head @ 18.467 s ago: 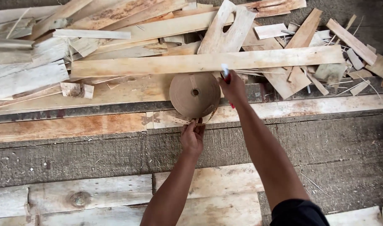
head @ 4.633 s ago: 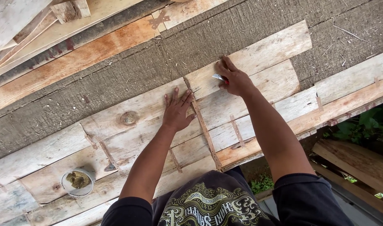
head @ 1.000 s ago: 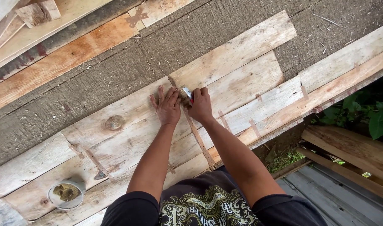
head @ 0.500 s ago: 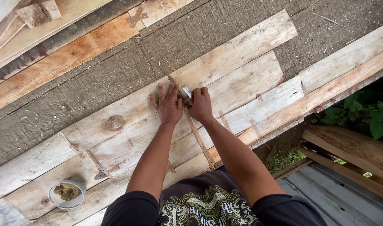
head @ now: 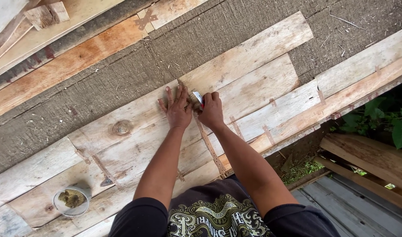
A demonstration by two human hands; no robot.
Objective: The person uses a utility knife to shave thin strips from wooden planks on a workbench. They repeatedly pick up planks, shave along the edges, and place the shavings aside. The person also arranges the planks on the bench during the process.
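1. Pale wooden planks [head: 253, 57] are lying side by side under both hands.
2. Thin brown wood strip [head: 208, 145] is running from the grip back toward the person.
3. Left hand [head: 178, 112] is pressing flat, fingers spread, just left of the grip.
4. Right hand [head: 211, 112] is pinching a small metal tool [head: 197, 97] against the strip's top end.
5. Small bowl [head: 70, 201] is sitting well below-left of the grip.
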